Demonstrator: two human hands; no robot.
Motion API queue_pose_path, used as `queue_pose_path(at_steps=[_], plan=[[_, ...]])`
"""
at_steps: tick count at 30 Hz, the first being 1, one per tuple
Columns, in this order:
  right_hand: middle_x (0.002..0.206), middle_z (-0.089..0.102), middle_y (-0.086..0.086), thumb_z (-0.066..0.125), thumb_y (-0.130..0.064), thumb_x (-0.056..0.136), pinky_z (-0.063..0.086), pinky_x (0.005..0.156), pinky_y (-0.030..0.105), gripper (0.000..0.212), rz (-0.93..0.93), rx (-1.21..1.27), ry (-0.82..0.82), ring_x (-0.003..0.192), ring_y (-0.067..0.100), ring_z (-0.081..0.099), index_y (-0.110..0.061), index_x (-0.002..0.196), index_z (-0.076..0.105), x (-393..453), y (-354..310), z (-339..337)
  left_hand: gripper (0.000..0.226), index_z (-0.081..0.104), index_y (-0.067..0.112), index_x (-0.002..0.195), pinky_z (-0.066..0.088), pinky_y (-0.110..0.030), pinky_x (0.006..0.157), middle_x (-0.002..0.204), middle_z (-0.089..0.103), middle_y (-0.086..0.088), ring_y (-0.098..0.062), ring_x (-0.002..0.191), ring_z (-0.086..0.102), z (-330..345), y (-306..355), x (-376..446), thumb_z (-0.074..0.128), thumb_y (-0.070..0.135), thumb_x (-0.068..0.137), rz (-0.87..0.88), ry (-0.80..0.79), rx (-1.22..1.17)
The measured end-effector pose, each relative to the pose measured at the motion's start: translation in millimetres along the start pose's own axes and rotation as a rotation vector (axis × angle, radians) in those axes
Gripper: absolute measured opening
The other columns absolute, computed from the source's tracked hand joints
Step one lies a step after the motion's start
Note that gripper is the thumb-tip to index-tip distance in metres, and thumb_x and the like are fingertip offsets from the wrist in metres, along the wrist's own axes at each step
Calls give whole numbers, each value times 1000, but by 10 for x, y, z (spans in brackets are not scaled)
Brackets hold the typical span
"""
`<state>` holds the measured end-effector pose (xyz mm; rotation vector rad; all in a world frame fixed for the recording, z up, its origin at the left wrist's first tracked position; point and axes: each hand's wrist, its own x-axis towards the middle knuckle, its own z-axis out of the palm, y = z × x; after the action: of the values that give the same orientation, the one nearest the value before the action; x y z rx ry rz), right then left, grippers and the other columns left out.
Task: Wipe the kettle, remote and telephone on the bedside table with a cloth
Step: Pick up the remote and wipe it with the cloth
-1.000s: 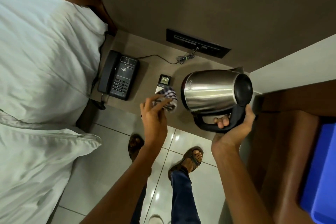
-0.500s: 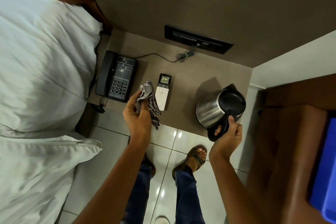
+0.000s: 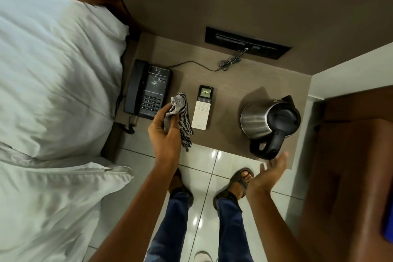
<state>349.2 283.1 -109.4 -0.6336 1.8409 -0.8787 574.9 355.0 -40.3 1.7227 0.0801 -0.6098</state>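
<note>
A steel kettle [image 3: 257, 121] with a black lid and handle stands upright at the right end of the bedside table [image 3: 229, 91]. My right hand [image 3: 273, 168] is open just below its handle, off the kettle. A white remote [image 3: 201, 112] lies in the middle of the table. A black telephone [image 3: 148, 89] sits at the left end. My left hand [image 3: 164, 132] grips a striped grey cloth [image 3: 180, 112] between the telephone and the remote, at the table's front edge.
A bed with white pillows [image 3: 53, 91] fills the left side. A black socket panel [image 3: 246, 43] is on the wall, with the phone cord [image 3: 227, 64] running to it. A wooden cabinet [image 3: 350, 166] stands at the right. Tiled floor [image 3: 202, 176] and my sandalled feet lie below.
The kettle went from lifted and tilted to standing on the table, and my right hand has let go of its handle. My left hand moved left with the cloth, toward the telephone.
</note>
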Motion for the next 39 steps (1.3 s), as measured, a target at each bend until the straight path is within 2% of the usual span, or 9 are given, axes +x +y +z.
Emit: queue_pose_path(at_steps=[2,4,9,13,19,25,31,36,39], plan=[[101,67,-4,49,-61,106,47,111,41,41,216,-4,46,100,17,66,-23,111,63,-175,202,-46,29,71,18,126,61,-20,77,105,80,15,-7,99,76,-31,29,35,61,6,101,-6,-9,-5],[127,73,18,48,-48,111,46,119,53,49,392,-115,-94,126,37,67,-7,132,65,-353,358,18,29,73,24,122,60,-18,76,105,79,17,-4,98,75,-45,60,64,61,6,101,-17,-26,-6],[124,72,7,77,-26,100,57,89,26,34,-2,-525,-454,119,29,71,-13,129,65,-508,245,519,36,72,38,111,61,-18,79,101,78,26,2,100,74,30,166,134,60,5,101,-11,-96,59],[149,58,18,83,-35,94,51,113,46,73,-203,-666,-509,136,32,58,-3,151,51,-269,18,1121,31,71,29,119,63,-31,92,111,77,14,-7,108,74,103,188,200,60,5,102,28,-115,75],[162,41,17,83,-66,79,48,116,50,115,-255,-945,-566,148,36,44,-6,162,32,-81,125,1708,30,69,18,125,61,-29,95,112,76,13,-6,110,73,141,170,311,60,3,101,69,-155,118],[156,43,17,93,-52,74,47,115,45,113,-344,-1077,-474,142,36,46,-6,158,32,-215,406,2039,29,69,15,127,60,-21,89,115,76,13,-8,114,73,17,200,438,60,4,102,117,-190,147],[152,48,17,97,-35,73,44,111,38,107,-372,-1027,-483,139,34,49,-3,154,36,-190,496,2131,29,68,11,128,59,-21,88,114,74,11,-6,111,73,-22,218,537,59,3,102,130,-173,190],[118,67,19,87,-3,83,60,64,23,62,-48,-499,-696,103,30,69,1,132,49,-177,312,2050,28,67,7,128,61,-25,90,114,73,6,-7,109,73,84,334,585,59,2,102,185,-180,240],[118,69,20,84,4,85,64,66,25,63,85,-206,-788,91,22,71,-6,137,49,-230,93,1932,29,67,7,128,60,-24,89,120,72,-4,-10,111,71,163,489,610,59,2,101,277,-191,320]])
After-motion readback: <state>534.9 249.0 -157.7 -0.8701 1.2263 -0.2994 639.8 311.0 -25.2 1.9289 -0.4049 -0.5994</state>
